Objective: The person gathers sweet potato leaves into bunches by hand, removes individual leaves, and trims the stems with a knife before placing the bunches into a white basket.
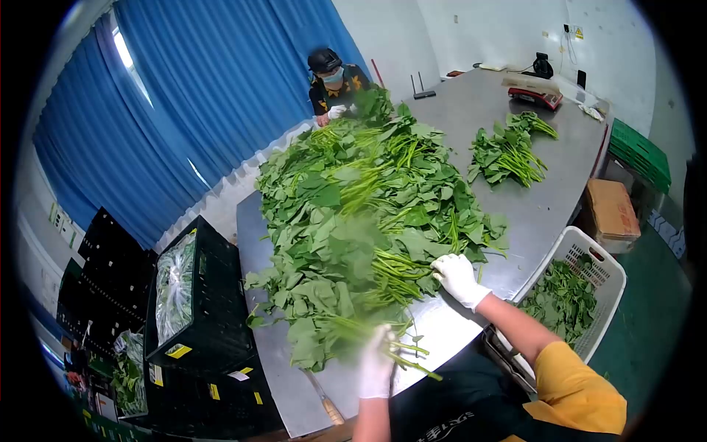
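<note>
A large heap of leafy greens with long green stems [412,199] covers the middle of the metal table. My left hand [377,365], in a white glove and a little blurred, is closed around a bunch of leafy stems [409,359] at the near edge; the cut ends stick out to the right. My right hand [458,281], also gloved, is at the heap's right edge, its fingers curled against the greens; what lies under the fingertips is partly hidden. A knife with a wooden handle [331,410] lies left of my left hand, its blade reaching toward the leaves.
Smaller bunches of greens [515,151] and a red scale [535,97] are on the table [508,225]. A white basket [615,283] of greens stands at right, black crates [221,295] at left. Across the heap, a masked person [337,87] wears gloves.
</note>
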### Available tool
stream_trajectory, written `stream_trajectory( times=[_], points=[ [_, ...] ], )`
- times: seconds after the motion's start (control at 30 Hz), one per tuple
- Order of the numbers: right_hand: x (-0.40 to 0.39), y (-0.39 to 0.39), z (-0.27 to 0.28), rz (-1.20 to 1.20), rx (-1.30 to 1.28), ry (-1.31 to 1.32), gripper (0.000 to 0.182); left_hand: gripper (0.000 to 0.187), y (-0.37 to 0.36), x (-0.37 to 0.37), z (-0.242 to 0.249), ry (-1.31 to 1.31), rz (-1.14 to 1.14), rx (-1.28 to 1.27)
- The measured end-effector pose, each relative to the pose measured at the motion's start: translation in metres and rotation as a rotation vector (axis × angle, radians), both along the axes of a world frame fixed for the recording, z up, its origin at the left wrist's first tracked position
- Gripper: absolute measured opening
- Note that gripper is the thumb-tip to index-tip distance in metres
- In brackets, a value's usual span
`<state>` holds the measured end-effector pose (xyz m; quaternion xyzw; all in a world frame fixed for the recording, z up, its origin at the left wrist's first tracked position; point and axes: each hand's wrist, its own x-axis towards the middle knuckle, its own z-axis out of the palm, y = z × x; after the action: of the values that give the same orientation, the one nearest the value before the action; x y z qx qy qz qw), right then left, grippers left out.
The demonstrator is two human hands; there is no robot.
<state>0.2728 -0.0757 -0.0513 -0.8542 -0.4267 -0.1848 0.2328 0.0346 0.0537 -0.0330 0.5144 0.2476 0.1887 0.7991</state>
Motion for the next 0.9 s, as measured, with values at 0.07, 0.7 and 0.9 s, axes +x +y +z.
stream_trajectory(
  times=[0.07, 0.7, 0.9],
  points=[
    [0.004, 0.013, 0.001, -0.075, -0.111, -0.078, 0.014, 0.011, 0.004, -0.002, -0.003, -0.084, 0.143, -0.034],
    [-0.037, -0.055, 0.054, 0.341, 0.289, 1.543, 0.021, 0.021, -0.018, 0.011, 0.03, -0.077, 0.146, 0.457],
    [-0.043, -0.058, 0.028, 0.376, 0.973, 2.16, 0.046, 0.023, -0.015, 0.006, 0.008, -0.074, 0.1, 0.226]
  ],
)
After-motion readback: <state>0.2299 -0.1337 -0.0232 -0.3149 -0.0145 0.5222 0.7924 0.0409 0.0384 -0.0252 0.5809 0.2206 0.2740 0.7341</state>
